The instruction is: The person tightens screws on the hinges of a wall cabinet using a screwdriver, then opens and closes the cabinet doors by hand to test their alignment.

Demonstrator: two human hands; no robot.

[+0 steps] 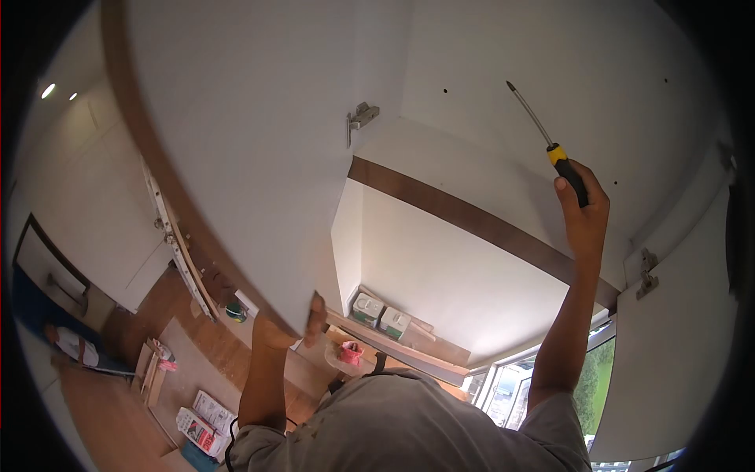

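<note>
Holds the screwdriver [557, 153] clamped in the right hand [587, 212], right of the cabinet door [236, 141], slanted tip-first up and toward it, and clasps the door's lower edge in the nearer left hand [316, 317].

The screwdriver [543, 130] is in the fingers of the right hand [587, 203], before the drilled panel [487, 47]. The left door [244, 141] stands at left, the left hand's [315, 318] fingers at its near edge; one hinge [363, 116] sits at that door's right side. Another hinge [647, 275] sits far to the right, at the right door [676, 346]. Between the doors runs a strip [472, 216]. Two boxes [381, 315] stand side by side, right of the left hand. The window [511, 389] lies at near right, printed sheets [206, 423] at near left, another person [75, 346] farther left.
</note>
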